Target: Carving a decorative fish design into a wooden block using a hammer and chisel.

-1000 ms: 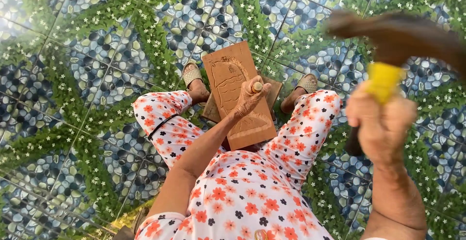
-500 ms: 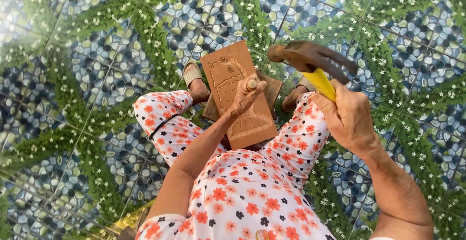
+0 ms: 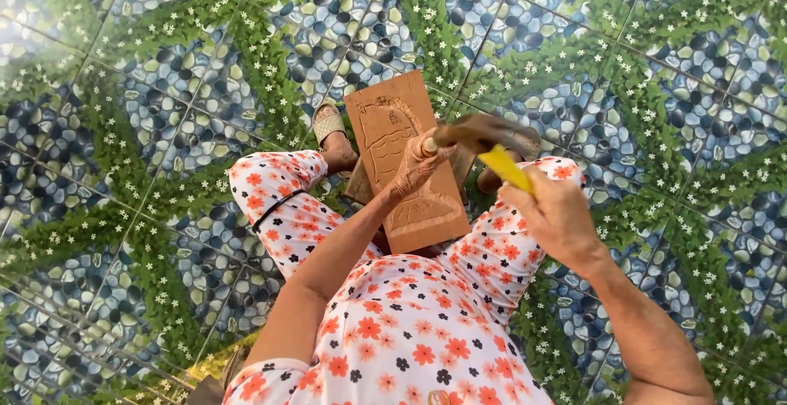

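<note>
Brown carved wooden board lies on the floor between the sandalled feet. The left hand grips a wooden-handled chisel upright on it. The right hand, closed round the yellow-handled hammer, has swung down from overhead to meet the chisel's butt: a carving blow landing. Glossy pebble-and-leaf patterned floor tiles surround.

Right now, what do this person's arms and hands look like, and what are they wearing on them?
Both arms are bare from the upper arm down, with no gloves or rings that I can make out. The left hand and right hand are uncovered. A short sleeve of white cloth with orange and dark flowers covers the left shoulder.
</note>
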